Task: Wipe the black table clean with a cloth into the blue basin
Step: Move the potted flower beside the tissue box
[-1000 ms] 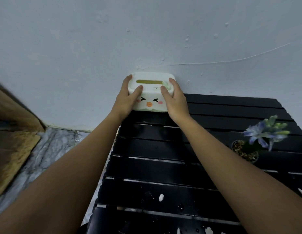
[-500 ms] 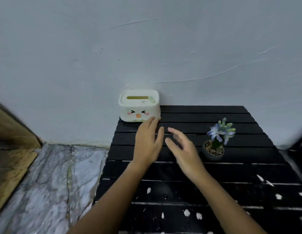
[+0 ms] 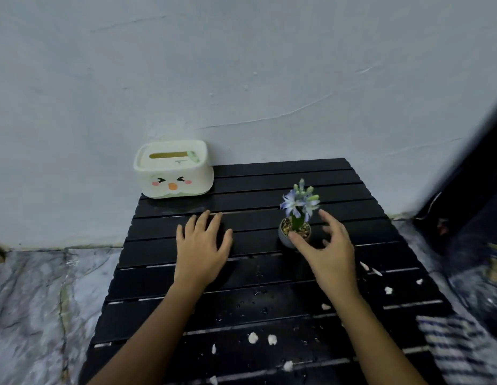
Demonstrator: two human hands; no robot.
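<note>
The black slatted table [image 3: 255,307] fills the middle of the view, with several white crumbs [image 3: 253,338] and water drops scattered over its near half. My left hand [image 3: 203,245] lies flat over the slats, fingers spread, holding nothing. My right hand [image 3: 329,251] is open with its fingers curled around a small potted blue flower [image 3: 296,218]; the thumb is at the pot's rim, and I cannot tell whether the fingers touch it. A blue-and-white checked cloth [image 3: 450,343] lies at the table's right edge. No blue basin is in view.
A white tissue box with a cartoon face [image 3: 173,169] stands at the table's far left corner against the pale wall. Marble-patterned floor [image 3: 42,301] lies to the left. A dark object [image 3: 469,190] stands at the right.
Both hands let go of the tissue box at the far corner and drew back. The left settled flat on the slats; the right moved right to the flower pot.
</note>
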